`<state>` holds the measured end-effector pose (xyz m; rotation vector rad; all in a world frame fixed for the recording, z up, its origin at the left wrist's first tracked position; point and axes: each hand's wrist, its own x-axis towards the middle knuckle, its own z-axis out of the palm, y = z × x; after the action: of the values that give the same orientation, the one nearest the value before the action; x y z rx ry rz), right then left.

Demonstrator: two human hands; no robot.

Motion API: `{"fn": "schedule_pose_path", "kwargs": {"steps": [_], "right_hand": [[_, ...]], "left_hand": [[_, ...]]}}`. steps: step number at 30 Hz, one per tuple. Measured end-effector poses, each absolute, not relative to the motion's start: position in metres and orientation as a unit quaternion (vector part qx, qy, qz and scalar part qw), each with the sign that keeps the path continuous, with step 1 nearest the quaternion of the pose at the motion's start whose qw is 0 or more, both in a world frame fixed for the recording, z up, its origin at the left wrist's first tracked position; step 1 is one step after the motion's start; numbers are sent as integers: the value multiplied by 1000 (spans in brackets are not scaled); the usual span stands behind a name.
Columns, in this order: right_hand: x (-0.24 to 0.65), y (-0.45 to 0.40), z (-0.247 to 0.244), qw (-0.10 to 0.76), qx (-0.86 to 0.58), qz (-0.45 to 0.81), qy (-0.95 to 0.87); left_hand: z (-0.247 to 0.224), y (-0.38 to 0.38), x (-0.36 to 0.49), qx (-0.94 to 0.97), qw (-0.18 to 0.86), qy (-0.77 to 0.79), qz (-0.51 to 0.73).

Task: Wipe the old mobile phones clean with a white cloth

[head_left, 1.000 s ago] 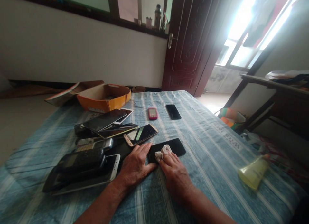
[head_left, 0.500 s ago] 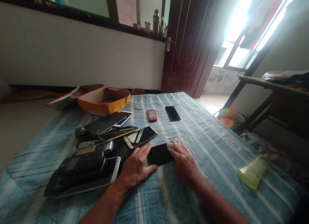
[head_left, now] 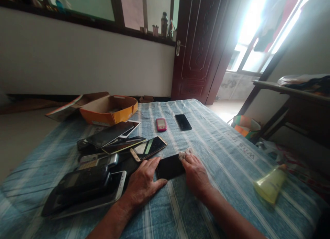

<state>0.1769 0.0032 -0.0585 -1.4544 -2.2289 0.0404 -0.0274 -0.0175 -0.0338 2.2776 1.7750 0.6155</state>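
Observation:
A black phone (head_left: 170, 167) lies flat on the striped cloth between my hands. My left hand (head_left: 145, 177) holds its left end, thumb at the near edge and fingers at the far one. At its right end, my right hand (head_left: 197, 172) presses a crumpled white cloth (head_left: 186, 153) under bent fingers. A gold-framed phone (head_left: 149, 148) sits just beyond my left hand. Farther back are a pink device (head_left: 161, 124) and another black phone (head_left: 183, 122). Several phones are piled at the left, among them a white-edged one (head_left: 120, 187) and a dark one (head_left: 109, 134).
An open orange box (head_left: 109, 115) stands at the table's back left, its flap spread leftward. A transparent yellow container (head_left: 270, 184) is at the right. The blue striped tablecloth (head_left: 227, 170) covers the table; a shelf (head_left: 288, 89) rises beyond its right side.
The view has shifted slightly, moving the table things a little left and down in the picture. Both hands keep their hold, with the white cloth still at the phone's right end.

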Motion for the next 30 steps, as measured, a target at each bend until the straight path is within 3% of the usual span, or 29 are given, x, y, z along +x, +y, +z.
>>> {"fn": "schedule_pose_path", "kwargs": {"steps": [13, 30], "right_hand": [[152, -26, -55, 232, -382, 45, -893], [210, -18, -67, 259, -497, -17, -828]], "left_hand": [[-45, -13, -33, 779, 63, 584, 220], [-35, -17, -30, 777, 75, 590, 204]]}}
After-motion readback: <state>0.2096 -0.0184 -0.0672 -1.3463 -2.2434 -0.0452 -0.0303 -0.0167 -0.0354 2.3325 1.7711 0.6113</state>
